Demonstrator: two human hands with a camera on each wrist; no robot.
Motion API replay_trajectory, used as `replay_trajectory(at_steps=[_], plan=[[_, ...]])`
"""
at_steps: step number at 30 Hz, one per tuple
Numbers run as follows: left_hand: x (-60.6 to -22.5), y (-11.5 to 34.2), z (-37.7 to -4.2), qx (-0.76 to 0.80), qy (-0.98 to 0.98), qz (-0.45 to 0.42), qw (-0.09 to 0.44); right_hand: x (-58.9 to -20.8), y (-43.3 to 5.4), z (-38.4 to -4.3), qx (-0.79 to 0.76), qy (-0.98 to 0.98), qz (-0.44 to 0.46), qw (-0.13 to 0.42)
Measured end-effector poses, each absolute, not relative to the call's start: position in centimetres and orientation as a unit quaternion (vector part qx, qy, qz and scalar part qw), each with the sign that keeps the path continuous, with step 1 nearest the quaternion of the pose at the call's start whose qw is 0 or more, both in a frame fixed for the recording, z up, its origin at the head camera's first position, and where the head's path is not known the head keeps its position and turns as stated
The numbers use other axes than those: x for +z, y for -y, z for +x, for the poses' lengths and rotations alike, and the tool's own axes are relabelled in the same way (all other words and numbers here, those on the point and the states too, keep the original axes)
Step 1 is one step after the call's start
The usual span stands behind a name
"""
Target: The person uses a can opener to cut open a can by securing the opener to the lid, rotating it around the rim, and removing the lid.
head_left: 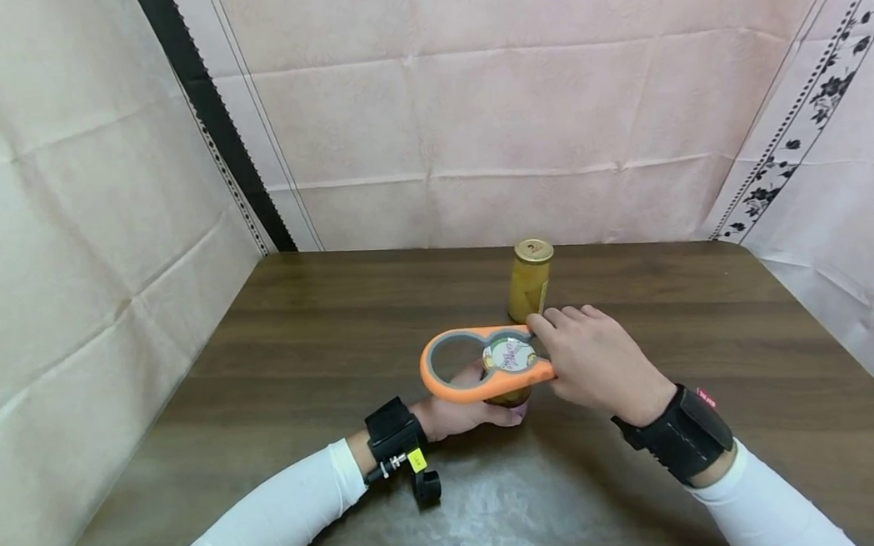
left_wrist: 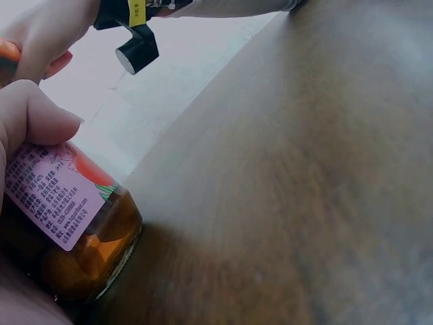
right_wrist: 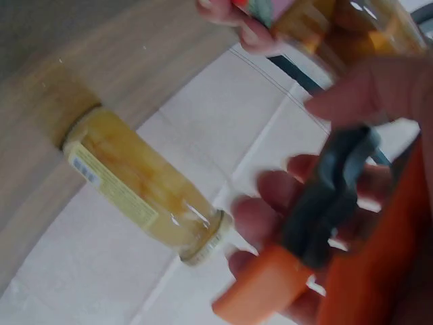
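My left hand [head_left: 456, 414] grips a glass jar [head_left: 510, 354] with a patterned white lid, standing on the table. In the left wrist view its pink printed label [left_wrist: 57, 196] faces the camera, with amber contents below and my thumb along the label's top. My right hand [head_left: 600, 367] holds an orange jar opener [head_left: 463, 393] with grey inner grips by its handle end. Seen from the head, the opener lies over the jar, its rounded openings framing the lid. Close up in the right wrist view, the opener's dark ridged lining [right_wrist: 325, 196] shows beside curled fingers.
Behind the opener stands a second jar [head_left: 530, 288], with yellow contents and a gold lid; its side label shows in the right wrist view. Pale cloth [head_left: 473, 120] hangs behind the wooden table [head_left: 299, 356] and along both sides.
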State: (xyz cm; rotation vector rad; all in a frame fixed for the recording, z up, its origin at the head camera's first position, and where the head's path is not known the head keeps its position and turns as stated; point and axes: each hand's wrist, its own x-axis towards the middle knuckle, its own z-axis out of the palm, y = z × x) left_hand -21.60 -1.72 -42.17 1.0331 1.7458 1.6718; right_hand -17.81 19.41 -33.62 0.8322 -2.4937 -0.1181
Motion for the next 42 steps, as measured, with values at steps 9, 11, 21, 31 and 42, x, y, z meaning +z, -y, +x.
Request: replay_trajectory(at_steps=[9, 11, 21, 31, 42], plan=[[-42.7, 1.3, -21.9, 0.616, -0.644, 0.388, 0.234, -33.6, -20.3, -17.7, -0.043, 0.918, 0.297, 0.258], [-42.4, 1.4, -21.7, 0.617, -0.643, 0.380, 0.249, -33.8, -20.2, -17.8, -0.049, 0.915, 0.296, 0.270], [-40.4, 1.5, -20.0, 0.631, -0.649, 0.351, 0.240, -34.3, -19.8, -17.9, -0.075, 0.914, 0.288, 0.275], [-42.4, 0.2, -18.8, 0.701, -0.641, 0.277, 0.147, -34.2, -19.4, -17.5, -0.093, 0.912, 0.284, 0.281], [-43.2, -0.3, -18.8, 0.743, -0.604, 0.268, 0.106, -34.3, -17.8, -16.4, -0.093, 0.920, 0.233, 0.300]])
